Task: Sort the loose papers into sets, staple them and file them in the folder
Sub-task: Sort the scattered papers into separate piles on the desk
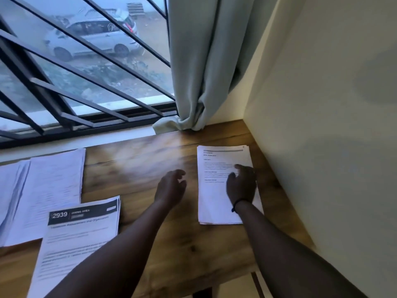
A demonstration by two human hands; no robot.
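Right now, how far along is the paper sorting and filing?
Sorting looks partly done: the wooden desk holds separate piles, the "2939 Dining Area" set, two overlapping stacks at far left, and a right-hand stack. In hand: the right hand rests on that stack; the left hand hovers empty. Left: stapling and filing; no stapler or folder shows.

Wooden table (150, 160) below a window (86, 61): paper stacks (53, 186) at left, one stack (217, 194) at right near the wall (322, 125).
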